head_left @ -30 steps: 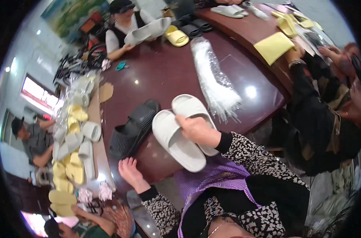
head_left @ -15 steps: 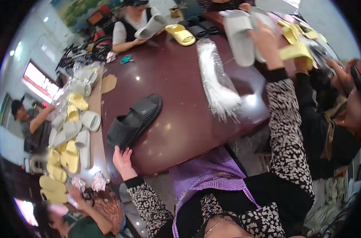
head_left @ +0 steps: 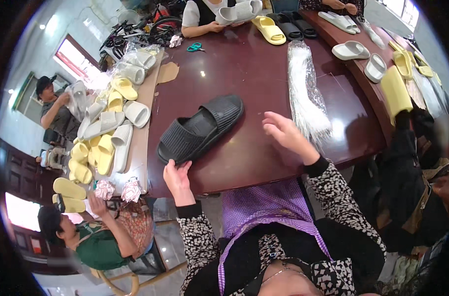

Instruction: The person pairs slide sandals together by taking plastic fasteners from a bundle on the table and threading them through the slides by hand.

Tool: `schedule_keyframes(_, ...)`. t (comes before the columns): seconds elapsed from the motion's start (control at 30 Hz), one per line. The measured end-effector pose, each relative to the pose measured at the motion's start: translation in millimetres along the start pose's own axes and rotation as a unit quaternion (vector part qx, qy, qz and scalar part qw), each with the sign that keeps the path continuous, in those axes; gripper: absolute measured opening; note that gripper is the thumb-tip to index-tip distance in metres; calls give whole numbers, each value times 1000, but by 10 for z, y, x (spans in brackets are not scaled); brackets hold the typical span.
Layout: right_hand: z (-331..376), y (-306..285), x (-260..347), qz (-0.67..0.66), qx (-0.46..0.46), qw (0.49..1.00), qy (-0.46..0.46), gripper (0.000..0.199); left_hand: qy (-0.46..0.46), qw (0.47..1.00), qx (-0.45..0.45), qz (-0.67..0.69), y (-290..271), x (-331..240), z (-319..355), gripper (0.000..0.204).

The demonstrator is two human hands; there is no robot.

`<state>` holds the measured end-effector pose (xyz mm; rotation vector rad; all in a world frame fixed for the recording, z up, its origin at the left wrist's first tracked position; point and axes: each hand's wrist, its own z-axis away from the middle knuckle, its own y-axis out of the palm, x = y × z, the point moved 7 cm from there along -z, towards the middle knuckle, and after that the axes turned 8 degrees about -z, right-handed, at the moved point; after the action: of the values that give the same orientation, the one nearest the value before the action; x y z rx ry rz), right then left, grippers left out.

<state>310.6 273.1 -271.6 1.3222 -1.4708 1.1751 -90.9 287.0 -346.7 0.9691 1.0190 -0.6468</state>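
Note:
A pair of black ribbed slippers (head_left: pixel 199 129) lies on the dark red table, set close together on a slant. At their near left end is my left hand (head_left: pixel 179 180), its fingertips touching the edge and its fingers apart. My right hand (head_left: pixel 288 134) hovers over the table to the right of the slippers, open and with nothing in it. Just beyond that hand lies a clear bag of thin white strips (head_left: pixel 306 93). Two grey slippers (head_left: pixel 350 50) rest apart from each other on the far right table part.
Yellow and grey slippers (head_left: pixel 108 126) are piled along the left. Teal scissors (head_left: pixel 195 47) and a cardboard scrap (head_left: pixel 168 73) lie farther back. Across the table a person holds grey slippers (head_left: pixel 239 12); a yellow slipper (head_left: pixel 270 30) lies nearby. Other people work on the left.
My right hand has let go of the grey slippers, now on the right table part, and come back toward me. My left hand stays at the black slippers. The view has shifted.

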Motion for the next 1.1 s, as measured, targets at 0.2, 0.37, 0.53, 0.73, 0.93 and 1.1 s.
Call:
schedule_keyframes(0.2,31,212,-552,-270,-63,942,190,43,20,996,82,-18,139,-176,495,26)
schedule_keyframes(0.37,108,96,-757,-371,-77,910,170,39,29,988,153,-22,262,-192,738,26)
schedule_keyframes(0.53,170,-283,-584,-268,-119,950,108,30,37,997,67,14,-30,-156,507,18)
schedule_keyframes(0.73,141,-803,115,-189,-113,974,56,27,82,996,3,-19,1,-658,318,24)
schedule_keyframes(0.93,-369,-381,469,103,73,992,-32,27,133,972,145,-130,841,-604,-129,32)
schedule_keyframes(1.1,-489,-566,386,135,-122,979,-93,25,157,953,183,-186,1616,-310,97,33)
